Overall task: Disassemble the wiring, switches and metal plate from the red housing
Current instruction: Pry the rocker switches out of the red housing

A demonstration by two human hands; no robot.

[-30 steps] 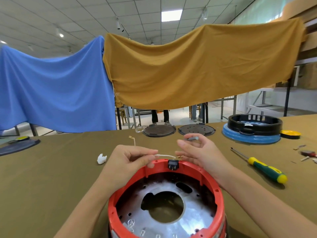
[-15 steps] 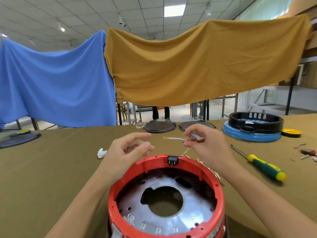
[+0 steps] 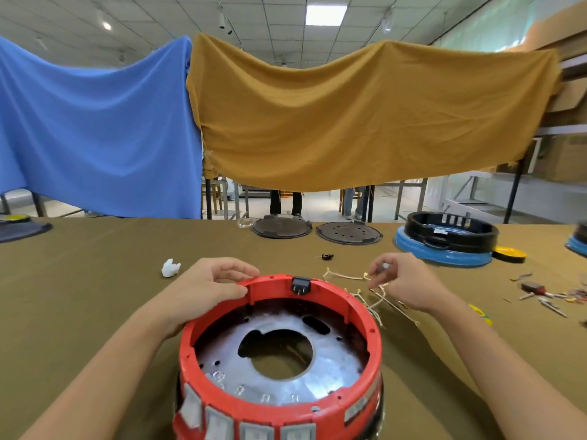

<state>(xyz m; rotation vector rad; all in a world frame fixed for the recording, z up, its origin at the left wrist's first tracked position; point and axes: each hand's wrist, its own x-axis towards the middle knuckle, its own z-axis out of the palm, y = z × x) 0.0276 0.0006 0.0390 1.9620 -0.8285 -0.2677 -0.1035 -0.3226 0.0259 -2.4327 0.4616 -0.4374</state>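
While the left hand [image 3: 209,285] grips the far rim of the red housing [image 3: 279,369] on the worktop [image 3: 79,300], the right hand [image 3: 403,281] pinches the wiring [image 3: 365,290], now outside the housing to its right. The black switch [image 3: 300,284] and metal plate [image 3: 286,360] remain fitted; releasing the switch probably comes next.
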